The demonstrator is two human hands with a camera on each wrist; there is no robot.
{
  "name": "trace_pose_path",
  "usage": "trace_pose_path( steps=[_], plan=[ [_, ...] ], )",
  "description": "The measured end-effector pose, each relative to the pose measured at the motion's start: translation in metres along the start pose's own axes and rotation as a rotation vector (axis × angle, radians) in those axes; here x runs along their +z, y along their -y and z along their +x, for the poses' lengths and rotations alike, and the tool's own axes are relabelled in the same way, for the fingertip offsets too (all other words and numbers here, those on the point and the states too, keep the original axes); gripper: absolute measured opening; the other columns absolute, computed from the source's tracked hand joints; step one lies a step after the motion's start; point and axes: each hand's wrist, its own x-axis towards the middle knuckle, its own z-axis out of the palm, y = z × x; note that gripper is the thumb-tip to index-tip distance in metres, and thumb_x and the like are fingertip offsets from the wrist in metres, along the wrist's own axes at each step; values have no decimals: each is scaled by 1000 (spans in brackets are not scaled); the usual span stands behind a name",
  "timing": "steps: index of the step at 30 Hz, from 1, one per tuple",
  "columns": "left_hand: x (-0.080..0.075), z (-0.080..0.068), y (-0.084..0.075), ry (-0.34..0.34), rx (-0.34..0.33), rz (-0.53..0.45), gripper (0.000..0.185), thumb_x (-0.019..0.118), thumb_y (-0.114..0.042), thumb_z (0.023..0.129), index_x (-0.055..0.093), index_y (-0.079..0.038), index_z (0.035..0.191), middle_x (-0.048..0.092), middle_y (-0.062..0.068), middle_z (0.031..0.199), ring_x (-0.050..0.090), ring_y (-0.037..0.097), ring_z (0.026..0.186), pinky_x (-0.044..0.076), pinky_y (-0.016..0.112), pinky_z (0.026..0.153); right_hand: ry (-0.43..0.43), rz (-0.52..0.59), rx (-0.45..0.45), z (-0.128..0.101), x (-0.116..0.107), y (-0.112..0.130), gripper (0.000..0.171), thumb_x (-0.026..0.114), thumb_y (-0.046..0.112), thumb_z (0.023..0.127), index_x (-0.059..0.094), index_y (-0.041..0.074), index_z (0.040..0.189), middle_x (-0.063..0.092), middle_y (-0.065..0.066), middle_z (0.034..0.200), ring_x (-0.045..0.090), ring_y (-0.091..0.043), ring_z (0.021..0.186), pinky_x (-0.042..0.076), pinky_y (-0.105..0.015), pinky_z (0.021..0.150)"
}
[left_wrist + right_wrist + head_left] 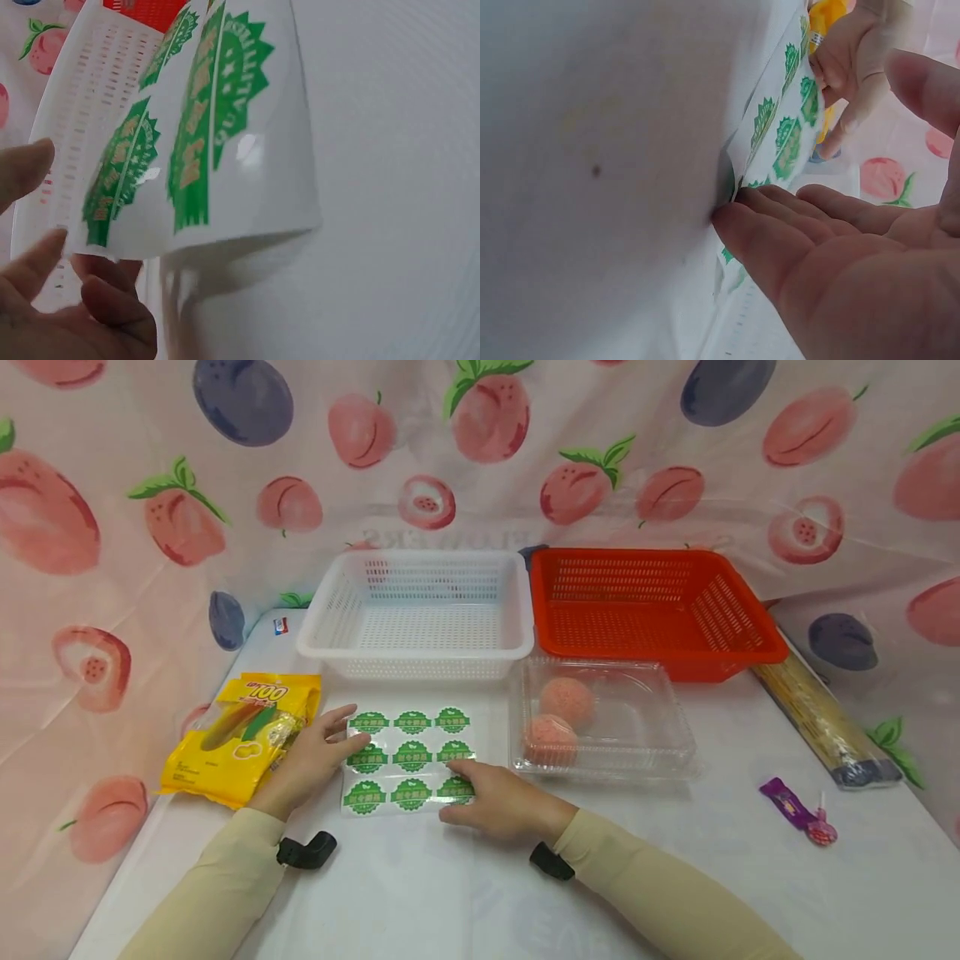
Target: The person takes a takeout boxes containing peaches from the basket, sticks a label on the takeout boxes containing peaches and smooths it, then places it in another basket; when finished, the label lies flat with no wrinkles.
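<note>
A sheet of round green stickers [412,756] lies in front of the white basket, between my two hands. At its left edge is my left hand [311,764], thumb and fingers spread apart. In the left wrist view, left fingertips [105,279] sit under the lifted edge of the sheet. My right hand [504,802] is at the sheet's lower right, its fingers over the edge stickers in the head view. The right wrist view shows straight right fingers [769,236] touching the sheet's edge, with the thumb held away from them.
Behind stand a white basket [416,653] and a red basket [660,656]. A clear plastic box [637,718] with two pink balls [567,702] is right of the sheet. A yellow packet [225,764] lies left; a lollipop [821,828], purple-wrapped sweet [786,800] and long packet [825,718] lie right.
</note>
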Motion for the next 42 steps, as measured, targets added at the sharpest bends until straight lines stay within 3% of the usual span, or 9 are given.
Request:
trace_pose_path(
  steps=[6,9,14,17,21,27,34,39,42],
  plan=[
    [1,2,5,80,66,-77,63,66,-32,98,42,-18,154,40,18,153,37,37,135,22,58,116,5,-5,-20,0,-1,-4,69,69,39,93,45,7,149,53,-9,146,47,-23,134,36,-40,112],
    [3,1,5,92,89,-75,55,66,-29,98,50,-15,149,38,15,156,32,35,139,16,60,117,5,21,-34,-2,-2,-3,68,69,37,94,44,6,149,52,-10,147,47,-24,135,35,-40,113],
    [2,-4,2,70,86,-128,50,63,-27,100,52,-13,147,48,18,145,62,27,111,45,42,104,-32,48,-119,-11,-9,8,65,70,31,93,46,5,148,52,-9,146,49,-26,132,40,-43,109],
    [-1,-9,-2,63,131,-175,48,62,-23,101,52,-9,146,53,20,137,68,21,93,55,26,84,-105,63,-230,-22,-21,18,58,71,26,93,52,4,143,56,-10,139,54,-29,124,47,-46,101],
    [-4,-18,-11,39,219,-169,46,63,-21,100,54,-4,142,53,22,137,65,17,100,53,20,85,-276,53,-348,-32,-41,25,46,72,20,92,60,3,133,59,-10,132,57,-30,116,53,-44,91],
    [-6,-32,-26,14,271,-135,43,65,-21,99,59,-4,138,55,20,136,60,24,109,54,24,85,-488,44,-350,-29,-68,21,37,76,13,89,68,3,123,55,-12,130,54,-27,116,56,-42,85],
    [-2,-43,-39,46,355,-150,40,65,-15,99,60,-1,136,47,17,146,35,32,134,41,26,100,-389,212,-268,-24,-81,18,39,74,13,91,67,7,129,63,-8,119,61,-26,101,57,-35,80],
    [3,-47,-48,64,381,-143,39,65,-14,98,61,-1,135,50,17,143,39,31,130,48,20,90,-335,292,-273,-20,-81,18,37,74,10,91,67,4,127,60,-5,80,49,-22,68,39,-24,55],
    [5,-49,-51,68,381,-135,38,65,-15,98,62,-2,134,52,16,142,43,31,127,50,21,89,-360,283,-267,-18,-79,18,34,75,10,89,70,3,122,51,-3,70,43,-21,64,33,-24,53]
  ],
)
